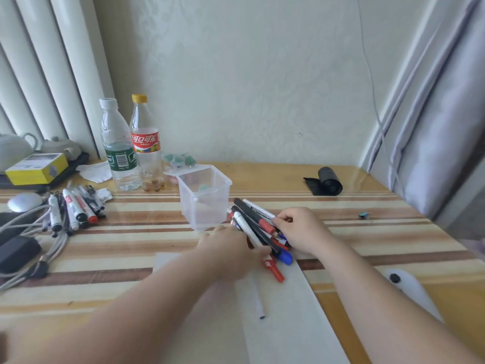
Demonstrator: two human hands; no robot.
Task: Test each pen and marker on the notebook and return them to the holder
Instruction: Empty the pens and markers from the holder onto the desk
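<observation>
Both my hands are on one bundle of pens and markers (pixel 258 229) lying on the table (pixel 136 248). Right hand (pixel 304 229) has fingers curled onto the bundle's right side, fingertips touching a black-and-red marker. Left hand (pixel 231 252) presses in from the left; can't tell how its fingers sit, they're hidden behind the hand. Bundle's near end overlaps the top of the white notebook (pixel 283 311). A red pen (pixel 274 269) sticks out below the bundle, a blue cap (pixel 286 257) beside it. One thin white pen (pixel 258 300) lies alone on the page.

Clear plastic holder (pixel 204 197) stands upright just left of the bundle's far end, nothing visible inside it.

Second pile of markers (pixel 76 208) lies well apart to the left, next to cables (pixel 44 240) and a mouse (pixel 25 202). Two bottles (pixel 133 145) behind the holder. Black roll (pixel 328 181) and a small binder clip (pixel 366 216) off to the right.
</observation>
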